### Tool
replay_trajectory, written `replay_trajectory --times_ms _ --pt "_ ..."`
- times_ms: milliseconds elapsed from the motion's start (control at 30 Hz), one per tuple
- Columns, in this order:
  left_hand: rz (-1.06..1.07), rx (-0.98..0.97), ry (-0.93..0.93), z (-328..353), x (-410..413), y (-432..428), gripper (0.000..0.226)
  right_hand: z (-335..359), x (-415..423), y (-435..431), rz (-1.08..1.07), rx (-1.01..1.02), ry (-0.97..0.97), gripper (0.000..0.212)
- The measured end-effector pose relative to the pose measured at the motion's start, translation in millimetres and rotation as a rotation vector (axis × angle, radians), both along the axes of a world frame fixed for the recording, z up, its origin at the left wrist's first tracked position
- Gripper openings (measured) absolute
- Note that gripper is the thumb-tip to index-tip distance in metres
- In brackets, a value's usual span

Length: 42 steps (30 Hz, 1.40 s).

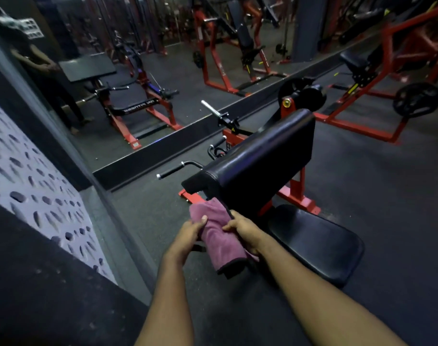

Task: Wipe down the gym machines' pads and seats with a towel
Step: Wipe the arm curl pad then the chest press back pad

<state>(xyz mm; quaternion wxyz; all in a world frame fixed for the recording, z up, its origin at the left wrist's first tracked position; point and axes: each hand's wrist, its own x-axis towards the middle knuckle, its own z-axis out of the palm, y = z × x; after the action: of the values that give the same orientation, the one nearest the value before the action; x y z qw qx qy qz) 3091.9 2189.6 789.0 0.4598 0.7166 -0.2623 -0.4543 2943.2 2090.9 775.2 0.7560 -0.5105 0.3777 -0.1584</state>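
Towel (pixel 216 242), purple and bunched, sits at the lower edge of the sloped black pad (pixel 260 156). The left hand (pixel 191 233) grips one side and the right hand (pixel 243 231) the other. The black seat (pixel 315 243) lies just right of them.

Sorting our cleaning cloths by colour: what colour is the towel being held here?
The towel is mauve-pink with a dark hem, seen best in the head view.
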Motion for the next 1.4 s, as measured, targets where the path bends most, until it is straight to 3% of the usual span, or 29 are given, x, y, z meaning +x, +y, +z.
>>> replay_trajectory --times_ms 67,133,200,267,400,467,567,667,767,867,1033,1133,1267,1400 --pt "0.100 -0.077 -0.083 5 -1 2 0.028 10 5 -10 0.096 -0.232 0.172 0.034" --pt "0.208 -0.107 -0.116 -2 6 5 0.029 19 4 -30 -0.018 -0.395 0.253 0.032" --pt "0.368 -0.103 -0.170 -7 13 9 0.041 34 -1 -58 -0.185 -0.555 0.265 0.028" --pt "0.517 -0.061 -0.301 -9 15 4 0.058 53 -5 -91 -0.217 -0.768 0.267 0.031" --pt "0.628 -0.089 -0.549 9 -5 -46 0.051 87 1 -147 -0.003 -1.100 0.302 0.060" --pt "0.635 -0.155 -0.542 19 -26 -80 0.051 93 9 -170 0.157 -1.160 0.352 0.069" --pt "0.771 -0.146 -0.423 18 -65 -121 0.067 75 12 -193 0.378 -1.270 0.377 0.056" --pt "0.923 -0.153 -0.462 -9 -100 -133 0.058 45 2 -190 0.355 -1.410 0.338 0.050" --pt "0.922 -0.075 -0.417 -39 -125 -128 0.062 38 0 -188 0.293 -1.481 0.332 0.050" --pt "0.937 -0.061 -0.407 -34 -120 -119 0.052 39 -2 -191 0.317 -1.556 0.347 0.050" --pt "1.095 -0.196 -0.654 25 -88 -159 0.053 32 -2 -191 0.278 -1.580 0.323 0.049" --pt "1.086 -0.154 -0.828 -14 -100 -176 0.053 26 -1 -193 0.252 -1.595 0.298 0.049" --pt "1.108 -0.105 -0.689 -81 -124 -159 0.052 24 -1 -194 0.242 -1.624 0.308 0.049" --pt "1.055 -0.089 -0.504 -80 -130 -146 0.054 20 -1 -193 0.244 -1.624 0.309 0.049"
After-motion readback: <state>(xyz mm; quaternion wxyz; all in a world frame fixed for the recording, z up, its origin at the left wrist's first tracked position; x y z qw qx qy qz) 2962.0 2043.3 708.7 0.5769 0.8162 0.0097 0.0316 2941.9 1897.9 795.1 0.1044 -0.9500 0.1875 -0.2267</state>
